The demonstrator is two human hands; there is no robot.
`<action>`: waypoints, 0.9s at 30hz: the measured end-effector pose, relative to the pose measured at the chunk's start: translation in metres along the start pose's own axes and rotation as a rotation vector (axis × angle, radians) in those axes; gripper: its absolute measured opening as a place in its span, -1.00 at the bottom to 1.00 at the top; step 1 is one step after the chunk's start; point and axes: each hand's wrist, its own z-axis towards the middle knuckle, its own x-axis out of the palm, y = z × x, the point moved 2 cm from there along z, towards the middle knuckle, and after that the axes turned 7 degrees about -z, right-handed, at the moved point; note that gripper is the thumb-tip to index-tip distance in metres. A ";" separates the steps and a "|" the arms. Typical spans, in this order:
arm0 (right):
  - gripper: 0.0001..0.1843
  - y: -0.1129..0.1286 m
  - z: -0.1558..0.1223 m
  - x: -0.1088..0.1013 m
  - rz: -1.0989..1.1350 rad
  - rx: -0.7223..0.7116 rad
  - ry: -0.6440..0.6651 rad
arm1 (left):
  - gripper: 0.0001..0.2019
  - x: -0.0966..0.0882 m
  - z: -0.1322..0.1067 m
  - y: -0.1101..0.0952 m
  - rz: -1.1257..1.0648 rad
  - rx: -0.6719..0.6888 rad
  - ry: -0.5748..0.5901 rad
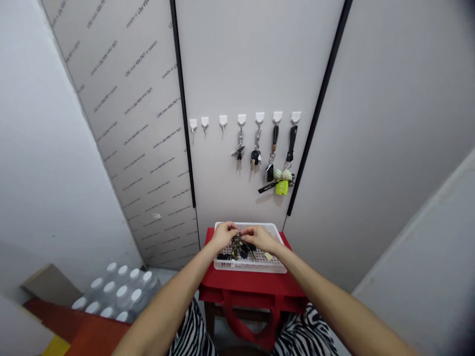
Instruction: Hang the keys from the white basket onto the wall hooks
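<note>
Metal glints between my fingers. From the head camera, a bunch of keys [237, 245] hangs right where my left hand [223, 235] and right hand [260, 238] meet. Both hands have their fingertips pressed together on the top of the bunch, one from each side, so the keys dangle just below the two pinches. The bunch sits over the middle of a white perforated basket [256, 268]. Its lower end is down among darker pieces lying in the basket; whether it touches them I cannot tell. The basket rests on a red bag [252, 289]. On the wall above runs a row of white hooks [223, 120], and the four on the right carry key sets [256, 155]. Capped bottles [117, 291] stand on the floor to my left.
</note>
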 end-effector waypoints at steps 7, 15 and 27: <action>-0.92 0.014 0.007 -0.007 -0.003 -0.065 -0.226 | -0.89 -0.009 0.002 -0.022 -0.154 0.012 0.094; -0.88 0.038 0.023 -0.027 0.066 -0.037 -0.267 | -0.92 -0.017 0.012 -0.040 0.024 0.012 0.090; -0.96 0.124 0.084 -0.069 0.034 -0.200 -0.434 | -0.89 -0.058 0.062 -0.121 -0.030 0.223 -0.259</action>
